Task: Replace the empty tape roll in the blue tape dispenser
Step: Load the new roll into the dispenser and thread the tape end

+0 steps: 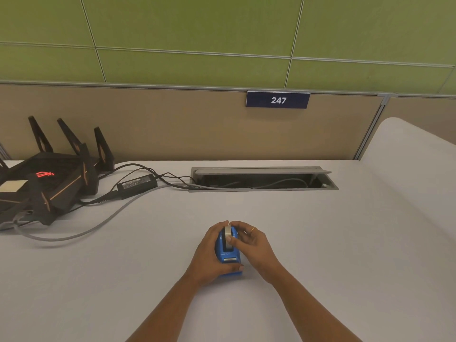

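The blue tape dispenser stands on the white desk near the middle, its cutter end toward me. A pale grey tape roll sits upright in its slot. My left hand wraps around the dispenser's left side, thumb across the front base. My right hand is against the right side, its thumb and fingertips pinching the roll from above. Whether the roll carries tape or is a bare core I cannot tell.
A black router with upright antennas sits at the far left, beside a black power adapter and cables, one grey cable looping forward. An open cable tray is set into the desk's back. A beige partition rises behind.
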